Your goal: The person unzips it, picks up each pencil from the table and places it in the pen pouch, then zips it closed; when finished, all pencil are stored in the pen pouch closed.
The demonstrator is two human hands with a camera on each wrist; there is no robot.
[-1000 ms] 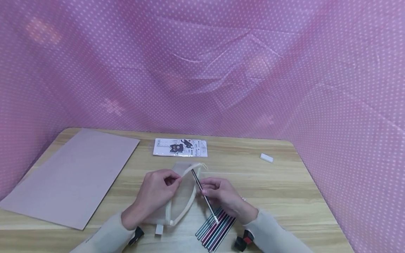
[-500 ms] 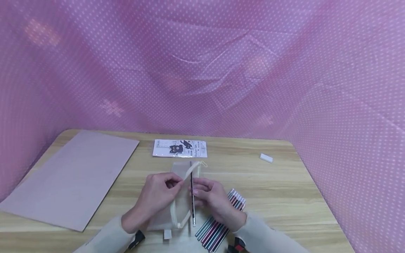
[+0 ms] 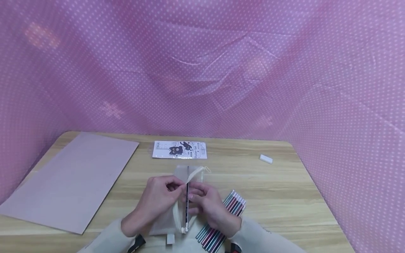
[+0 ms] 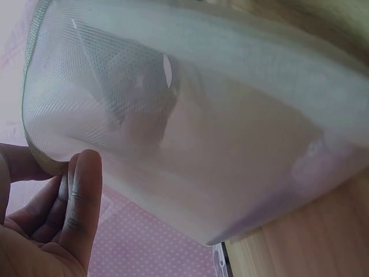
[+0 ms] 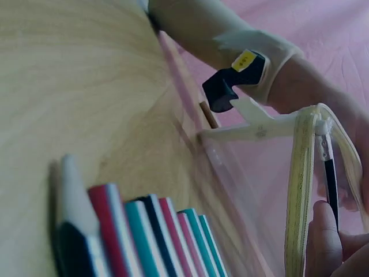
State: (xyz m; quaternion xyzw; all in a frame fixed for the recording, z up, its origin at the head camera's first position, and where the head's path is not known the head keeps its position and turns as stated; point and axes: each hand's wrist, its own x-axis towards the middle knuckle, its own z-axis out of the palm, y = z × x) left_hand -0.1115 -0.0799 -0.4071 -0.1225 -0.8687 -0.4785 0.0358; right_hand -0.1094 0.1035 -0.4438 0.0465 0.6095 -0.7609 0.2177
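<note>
My left hand pinches the cream zip edge of a translucent mesh pencil pouch, holding its mouth apart. A dark pencil is held in the fingers of my right hand. Its far end shows through the mesh, inside the pouch; its eraser end lies at the near end of the zip opening. In the right wrist view the white eraser tip sits between the two zip tapes. Under my right wrist lies a row of several coloured pencils, green, red and dark.
A ruler set packet with black cat drawings lies behind the pouch. At the back right is a white eraser. A large pale board covers the table's left side. Pink dotted cloth hangs around the wooden table.
My right hand has moved left and swung the pencil nearly in line with the pouch, its far end passing under the mesh. My left hand has kept its pinch on the zip edge.
</note>
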